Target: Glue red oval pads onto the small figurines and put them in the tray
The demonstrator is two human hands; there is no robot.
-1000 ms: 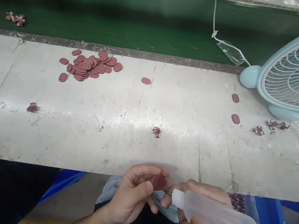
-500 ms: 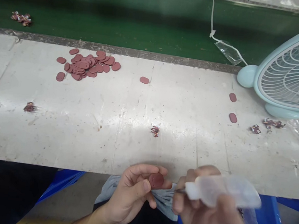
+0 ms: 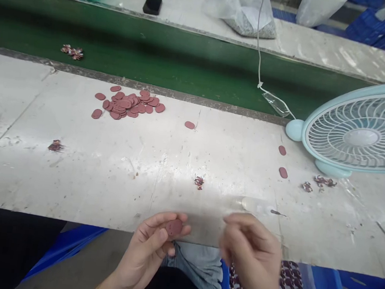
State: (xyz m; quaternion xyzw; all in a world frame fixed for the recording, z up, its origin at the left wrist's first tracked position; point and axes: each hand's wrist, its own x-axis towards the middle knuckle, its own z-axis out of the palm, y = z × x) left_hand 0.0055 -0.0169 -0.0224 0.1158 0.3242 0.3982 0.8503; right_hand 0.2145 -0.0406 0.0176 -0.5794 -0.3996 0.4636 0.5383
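Between the thumb and fingers of my left hand [image 3: 150, 246] is a reddish-brown oval disc [image 3: 174, 227] with small marks on its face. My right hand [image 3: 250, 253], smeared by motion, hangs at the table's front edge with loosely bent fingers and nothing visible in them. Just beyond it a clear squeeze bottle [image 3: 257, 206] lies on its side, its thin dark tip pointing right. A small dark-red and white cluster [image 3: 199, 182] sits on the table ahead of my hands.
A pile of similar discs [image 3: 128, 106] lies at the back left; single discs [image 3: 189, 125] lie apart. A light-blue fan [image 3: 361, 137] stands at right, near more clusters [image 3: 324, 181]. Behind the white table [image 3: 108, 182] runs a green belt [image 3: 172, 66]. Below my right hand is a patterned sheet [image 3: 292, 288].
My right hand has let go of the squeeze bottle, which now lies on the table. The left hand still holds the disc. The view has tilted up, showing the far shelf.
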